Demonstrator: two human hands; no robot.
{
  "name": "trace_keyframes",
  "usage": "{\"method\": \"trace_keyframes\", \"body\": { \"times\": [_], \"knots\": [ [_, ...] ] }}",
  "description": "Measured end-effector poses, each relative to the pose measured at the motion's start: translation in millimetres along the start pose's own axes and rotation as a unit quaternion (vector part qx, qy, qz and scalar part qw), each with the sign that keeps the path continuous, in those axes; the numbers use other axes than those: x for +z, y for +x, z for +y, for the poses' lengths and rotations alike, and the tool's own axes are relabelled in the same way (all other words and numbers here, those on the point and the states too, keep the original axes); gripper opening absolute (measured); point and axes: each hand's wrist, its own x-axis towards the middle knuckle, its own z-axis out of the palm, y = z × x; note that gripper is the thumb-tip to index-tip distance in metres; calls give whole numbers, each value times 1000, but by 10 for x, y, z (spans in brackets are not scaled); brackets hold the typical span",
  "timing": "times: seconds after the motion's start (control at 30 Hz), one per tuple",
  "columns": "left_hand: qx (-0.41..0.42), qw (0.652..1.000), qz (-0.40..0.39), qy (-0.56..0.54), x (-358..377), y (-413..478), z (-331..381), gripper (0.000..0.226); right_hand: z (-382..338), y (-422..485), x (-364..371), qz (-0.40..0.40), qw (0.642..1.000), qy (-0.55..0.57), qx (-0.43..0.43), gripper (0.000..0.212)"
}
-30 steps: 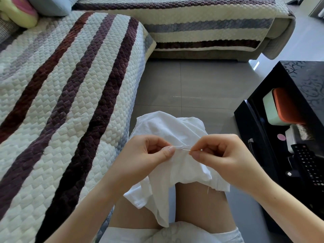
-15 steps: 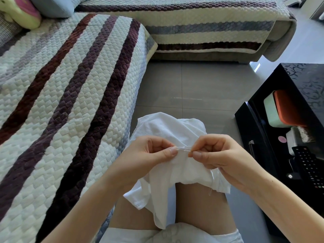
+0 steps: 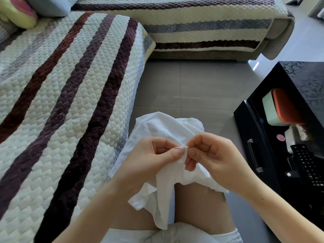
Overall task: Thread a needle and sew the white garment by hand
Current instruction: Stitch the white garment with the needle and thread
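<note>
A white garment point(image 3: 163, 125) lies bunched over my bare knees. My left hand point(image 3: 149, 158) pinches a small fold of it between thumb and fingers. A thin needle point(image 3: 178, 148) sticks through that fold, its dark tip pointing left above my left thumb. My right hand point(image 3: 215, 155) meets the fold from the right, fingers curled, pinching the needle's rear end against the cloth. The two hands almost touch. No thread is clear enough to make out.
A sofa with a striped quilted cover point(image 3: 61, 102) runs along my left, with another section point(image 3: 201, 23) across the back. On the right a black cabinet point(image 3: 298, 76) has an open drawer holding a green-orange box point(image 3: 273, 109) and a remote point(image 3: 305, 160). Grey tiled floor point(image 3: 192, 85) lies between.
My hands have closed together. The needle has gone leftward through the fold, and its tip now shows above my left thumb.
</note>
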Motion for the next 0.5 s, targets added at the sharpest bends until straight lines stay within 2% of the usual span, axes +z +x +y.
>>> {"method": "trace_keyframes", "body": {
  "times": [0.13,0.27,0.37,0.5],
  "knots": [
    [11,1000,6,-3,13,6,-5,15,14,-74,38,18,982,-176,-65,17],
    [21,1000,18,-10,34,29,-20,14,16,-67,92,116,938,-274,-180,14],
    [27,999,11,-29,31,25,-19,10,44,-24,85,168,899,-315,-254,16],
    [25,999,-1,-36,33,2,-29,11,98,36,54,172,901,-297,-264,18]
  ]
}}
